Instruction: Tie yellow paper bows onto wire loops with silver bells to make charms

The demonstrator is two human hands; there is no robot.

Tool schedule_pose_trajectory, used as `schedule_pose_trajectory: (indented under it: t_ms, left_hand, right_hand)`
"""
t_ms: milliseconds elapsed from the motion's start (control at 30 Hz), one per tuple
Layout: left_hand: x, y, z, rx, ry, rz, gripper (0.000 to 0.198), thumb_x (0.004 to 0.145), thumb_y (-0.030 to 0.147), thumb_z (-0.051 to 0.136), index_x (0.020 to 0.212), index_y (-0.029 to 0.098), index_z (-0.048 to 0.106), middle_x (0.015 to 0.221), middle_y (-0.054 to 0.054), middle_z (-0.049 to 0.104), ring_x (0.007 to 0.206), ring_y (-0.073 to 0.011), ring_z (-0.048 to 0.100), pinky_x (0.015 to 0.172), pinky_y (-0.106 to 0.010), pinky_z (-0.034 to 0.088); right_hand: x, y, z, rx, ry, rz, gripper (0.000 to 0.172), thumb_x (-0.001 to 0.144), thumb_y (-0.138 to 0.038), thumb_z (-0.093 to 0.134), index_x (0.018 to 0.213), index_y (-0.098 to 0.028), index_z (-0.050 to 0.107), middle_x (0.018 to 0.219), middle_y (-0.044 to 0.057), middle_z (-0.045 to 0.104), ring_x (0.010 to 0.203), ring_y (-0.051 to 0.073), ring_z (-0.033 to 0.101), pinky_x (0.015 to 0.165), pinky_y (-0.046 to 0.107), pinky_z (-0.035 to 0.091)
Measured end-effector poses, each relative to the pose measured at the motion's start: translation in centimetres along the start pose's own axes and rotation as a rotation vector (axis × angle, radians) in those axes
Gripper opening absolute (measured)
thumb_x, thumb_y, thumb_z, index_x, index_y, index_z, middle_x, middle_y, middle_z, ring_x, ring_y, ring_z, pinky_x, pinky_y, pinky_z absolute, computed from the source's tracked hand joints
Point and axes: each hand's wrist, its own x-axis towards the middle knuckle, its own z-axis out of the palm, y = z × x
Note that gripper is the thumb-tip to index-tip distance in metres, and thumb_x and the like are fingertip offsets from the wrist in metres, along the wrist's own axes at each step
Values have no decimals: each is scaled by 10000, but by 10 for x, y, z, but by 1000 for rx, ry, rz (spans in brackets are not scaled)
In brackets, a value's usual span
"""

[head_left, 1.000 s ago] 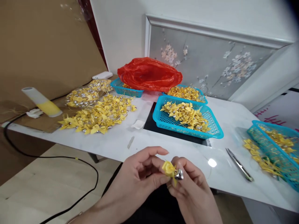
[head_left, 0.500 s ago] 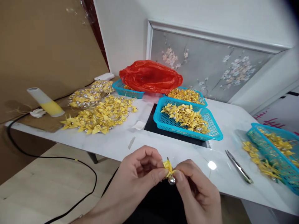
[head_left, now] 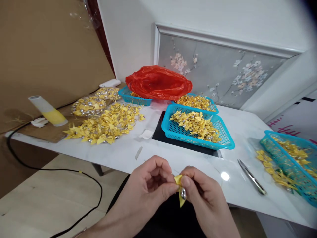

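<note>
My left hand [head_left: 151,185] and my right hand [head_left: 204,195] meet just in front of the white table's near edge. Both pinch one small yellow ribbon bow with a silver bell [head_left: 181,191] between thumbs and fingertips. The bell hangs below the fold, and a ribbon tail points down. The fingers of both hands are curled closed around the piece. A blue basket [head_left: 224,144] of the same yellow bows stands on the table behind my hands.
A loose pile of yellow bows [head_left: 104,124] lies at the table's left, beside a white and yellow tube [head_left: 47,110]. Small scissors [head_left: 252,177] lie to the right. Another blue basket [head_left: 272,153] sits at the right edge. A red plastic bag [head_left: 158,82] covers baskets at the back. A black cable [head_left: 61,172] loops over the floor.
The bow has been turned between my fingers: the bell swung from the right side to hang beneath the fold. Both hands stayed together at the table edge.
</note>
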Motion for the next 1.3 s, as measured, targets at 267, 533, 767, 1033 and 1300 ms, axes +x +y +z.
schedule_pose_trajectory:
  t_ms: [267, 533, 767, 1033, 1300]
  left_hand:
    - [-1, -14, -4, -195, -60, -45, 264, 776, 271, 799, 755, 190, 548, 699, 65, 606, 651, -78, 530, 633, -181, 433]
    - [-8, -8, -10, -33, 68, 62, 156, 870, 364, 687, 906, 227, 619, 778, 29, 671, 722, -116, 585, 680, -215, 471]
    - [-7, -2, -2, -151, -14, -35, 132, 832, 249, 746, 937, 247, 666, 741, 58, 659, 688, -96, 618, 658, -186, 500]
    - [-7, -18, -2, -155, 138, 30, 160, 820, 273, 764, 967, 335, 757, 827, 55, 708, 751, -92, 621, 710, -144, 502]
    - [-6, -11, 0, -77, 51, -13, 110, 838, 341, 736, 813, 236, 752, 736, 33, 667, 719, -106, 561, 683, -157, 458]
  right_hand:
    - [0, 1, 17, 502, 8, 144, 370, 914, -486, 625, 710, -189, 541, 633, -40, 418, 573, 97, 320, 509, 211, 273]
    - [-1, -23, 12, -117, 138, -12, 324, 963, -408, 523, 722, -197, 568, 630, -38, 502, 577, 106, 417, 544, 218, 330]
    - [1, -26, 7, -103, 133, 37, 304, 934, -447, 553, 775, -197, 622, 649, -27, 545, 580, 112, 446, 534, 217, 354]
    - [-19, -16, 12, 42, 232, 172, 285, 877, -494, 613, 825, -214, 618, 673, -29, 504, 584, 121, 393, 531, 241, 315]
    - [-11, -15, 13, -22, 179, 38, 313, 958, -439, 535, 755, -201, 552, 645, -40, 450, 578, 113, 367, 530, 255, 284]
